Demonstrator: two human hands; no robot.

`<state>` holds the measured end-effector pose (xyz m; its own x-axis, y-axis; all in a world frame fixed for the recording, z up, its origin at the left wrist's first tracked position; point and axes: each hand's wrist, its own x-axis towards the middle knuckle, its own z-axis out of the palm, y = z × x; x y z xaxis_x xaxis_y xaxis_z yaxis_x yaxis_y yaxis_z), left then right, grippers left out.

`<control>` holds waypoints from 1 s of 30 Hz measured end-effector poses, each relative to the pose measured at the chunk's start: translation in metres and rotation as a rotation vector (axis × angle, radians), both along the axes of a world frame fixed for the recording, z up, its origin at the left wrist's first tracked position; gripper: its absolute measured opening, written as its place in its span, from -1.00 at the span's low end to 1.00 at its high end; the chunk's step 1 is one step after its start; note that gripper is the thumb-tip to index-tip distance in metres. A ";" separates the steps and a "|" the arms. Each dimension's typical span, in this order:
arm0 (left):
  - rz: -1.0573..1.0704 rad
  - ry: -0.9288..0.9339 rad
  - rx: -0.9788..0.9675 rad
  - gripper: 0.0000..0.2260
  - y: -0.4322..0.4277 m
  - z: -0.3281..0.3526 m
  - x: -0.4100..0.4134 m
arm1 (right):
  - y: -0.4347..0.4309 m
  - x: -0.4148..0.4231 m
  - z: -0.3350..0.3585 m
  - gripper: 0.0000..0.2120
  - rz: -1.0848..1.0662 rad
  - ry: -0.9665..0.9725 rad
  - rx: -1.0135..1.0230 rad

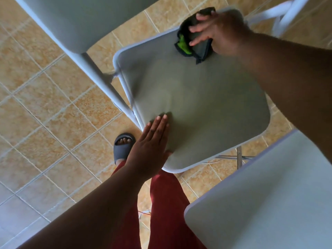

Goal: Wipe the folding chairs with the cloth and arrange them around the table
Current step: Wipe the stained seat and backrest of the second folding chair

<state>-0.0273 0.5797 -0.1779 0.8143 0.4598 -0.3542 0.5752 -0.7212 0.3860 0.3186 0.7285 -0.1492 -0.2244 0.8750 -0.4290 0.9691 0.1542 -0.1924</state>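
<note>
A grey folding chair's seat (197,97) fills the middle of the head view, with its white frame (125,97) along the left edge. My right hand (219,31) presses a dark grey cloth with a green patch (186,42) onto the seat's far corner. My left hand (152,142) lies flat with fingers together on the seat's near left edge, holding nothing.
Another grey chair panel (80,20) stands at the upper left, and a pale grey surface (269,194) reaches in at the lower right. A white frame piece (283,11) shows at the top right. The floor is tan tile (45,105). My foot in a grey slide (124,146) stands beside the chair.
</note>
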 end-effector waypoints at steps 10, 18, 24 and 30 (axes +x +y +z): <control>-0.009 0.021 0.006 -0.24 0.000 0.004 0.002 | -0.157 0.027 0.002 -0.55 -0.417 0.085 0.157; -0.021 0.050 0.008 -0.23 -0.001 0.003 0.003 | -0.311 -0.048 0.039 -0.39 -0.490 0.090 0.028; -0.010 0.038 0.018 -0.22 -0.002 0.003 0.002 | -0.229 -0.014 0.052 -0.41 -0.598 0.028 0.240; 0.022 0.033 0.021 -0.22 -0.004 0.007 0.000 | -0.195 -0.026 -0.001 -0.57 -0.718 -0.178 0.195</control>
<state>-0.0278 0.5757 -0.1710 0.7920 0.4853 -0.3705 0.6031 -0.7161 0.3513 0.2925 0.5337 -0.1506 0.4861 0.8435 -0.2286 0.8581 -0.5102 -0.0576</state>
